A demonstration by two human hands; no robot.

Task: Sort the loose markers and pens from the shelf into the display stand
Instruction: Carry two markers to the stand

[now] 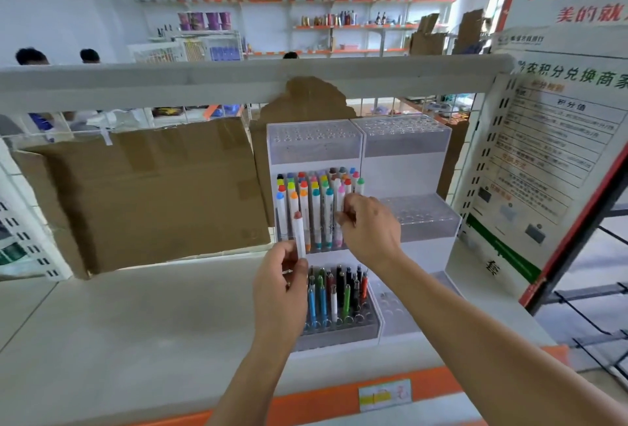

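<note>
Stockroom shelving, orange-trimmed; grey shelf (136, 317) bare of loose pens where visible. Cardboard sheet (153, 194) leans at 9 o'clock of the display stand (404, 174). Left stand column: middle tier packed with markers (316, 208), bottom tier about half full of pens (336, 293); top tier and right column look unfilled. Left hand (282, 286) pinches a white marker (299, 235), reddish cap up, just before the middle tier. Right hand (370, 232) pinches among standing markers at 3 o'clock of it. Judged mostly done; one marker unseated.
</note>
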